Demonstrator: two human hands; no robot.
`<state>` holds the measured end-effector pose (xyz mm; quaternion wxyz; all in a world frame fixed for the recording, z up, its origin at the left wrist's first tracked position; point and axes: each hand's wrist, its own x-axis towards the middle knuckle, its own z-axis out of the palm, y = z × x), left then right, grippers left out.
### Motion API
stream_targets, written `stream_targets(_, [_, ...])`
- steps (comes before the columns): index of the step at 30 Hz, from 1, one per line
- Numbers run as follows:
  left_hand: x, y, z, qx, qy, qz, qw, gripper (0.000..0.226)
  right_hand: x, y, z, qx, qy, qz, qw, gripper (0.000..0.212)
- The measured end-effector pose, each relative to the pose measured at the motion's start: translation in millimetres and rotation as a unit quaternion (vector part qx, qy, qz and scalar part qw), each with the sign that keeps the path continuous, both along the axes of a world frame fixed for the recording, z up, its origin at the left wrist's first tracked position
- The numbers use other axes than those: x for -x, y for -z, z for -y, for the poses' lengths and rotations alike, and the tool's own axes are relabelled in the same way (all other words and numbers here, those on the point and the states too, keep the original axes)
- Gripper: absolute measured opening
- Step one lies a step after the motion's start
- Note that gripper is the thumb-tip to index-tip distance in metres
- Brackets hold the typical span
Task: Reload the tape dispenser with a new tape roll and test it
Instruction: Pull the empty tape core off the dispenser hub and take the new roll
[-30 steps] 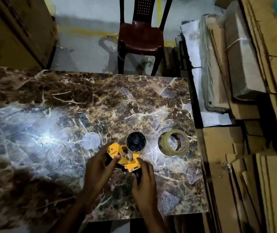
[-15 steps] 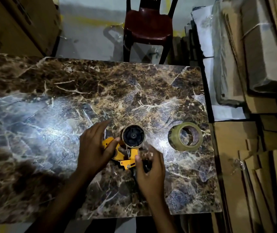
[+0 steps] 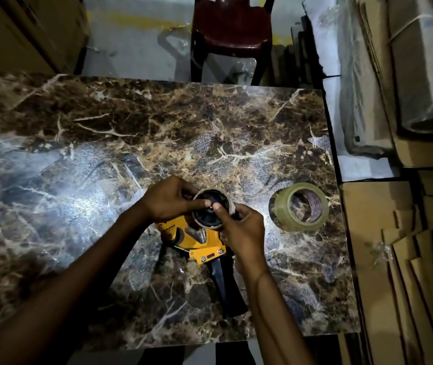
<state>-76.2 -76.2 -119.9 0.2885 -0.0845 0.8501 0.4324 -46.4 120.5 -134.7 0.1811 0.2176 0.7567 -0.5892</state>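
A yellow tape dispenser (image 3: 197, 241) with a black handle lies flat on the marble table (image 3: 78, 154). An empty cardboard core (image 3: 229, 204) rings its black spool hub (image 3: 210, 210). My left hand (image 3: 169, 197) grips the core from the left. From the right, my right hand (image 3: 241, 227) pinches the core, its thumb resting on the hub. A new roll of clear tape (image 3: 299, 210) stands on the table to the right, apart from both hands.
A dark red plastic chair (image 3: 232, 25) stands beyond the table's far edge. Stacks of flattened cardboard (image 3: 407, 259) and wrapped bundles fill the right side, close to the table's right edge. Large cardboard boxes (image 3: 25, 30) stand at the far left.
Both hands have left the dispenser's yellow body and closed on the core at the hub. The handle, covered before by my right hand, now lies bare. The camera has come closer.
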Motion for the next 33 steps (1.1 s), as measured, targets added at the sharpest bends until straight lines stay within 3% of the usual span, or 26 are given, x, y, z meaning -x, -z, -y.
stream_targets(4, [-7, 3, -4, -0.01, -0.022, 0.007, 1.0, 0.035, 4, -5, -5, 0.042, -0.009, 0.018, 0.999, 0.017])
stream_targets(7, [-11, 9, -6, -0.024, -0.053, 0.022, 0.998, 0.026, 7, -9, -6, 0.068, -0.012, 0.028, 0.997, 0.007])
stream_targets(9, [-13, 10, -5, -0.025, -0.064, 0.041, 0.997, 0.032, 8, -8, -5, 0.075, -0.01, 0.041, 0.996, 0.01])
stream_targets(12, [-17, 16, -3, -0.011, -0.08, 0.032, 0.996, 0.069, 6, -8, -7, 0.082, 0.011, 0.058, 0.995, 0.022])
stream_targets(15, [-22, 18, -3, 0.016, -0.108, 0.032, 0.993, 0.065, -2, -11, -7, 0.105, 0.03, 0.063, 0.992, 0.026])
stream_targets(18, [-25, 10, -6, -0.048, -0.109, 0.01, 0.993, 0.074, -6, -11, -5, 0.086, 0.013, 0.054, 0.995, 0.025])
stream_targets(20, [-23, 4, -5, -0.078, -0.081, 0.0, 0.994, 0.063, -5, -11, -5, 0.08, 0.0, 0.058, 0.995, 0.024])
stream_targets(22, [-20, 4, -6, -0.089, -0.072, -0.001, 0.993, 0.026, -2, -13, -6, 0.08, 0.002, 0.063, 0.995, 0.024])
stream_targets(24, [-19, 2, -5, -0.089, -0.074, 0.012, 0.993, 0.01, 0, -14, -8, 0.066, 0.007, 0.041, 0.997, 0.025])
stream_targets(30, [-20, 7, -5, -0.097, -0.107, 0.037, 0.989, 0.044, -1, -9, -3, 0.041, 0.034, 0.031, 0.998, 0.018])
stream_targets(33, [-21, 11, -5, -0.121, -0.096, 0.032, 0.987, 0.021, -8, -8, -3, 0.066, 0.03, 0.059, 0.996, 0.04])
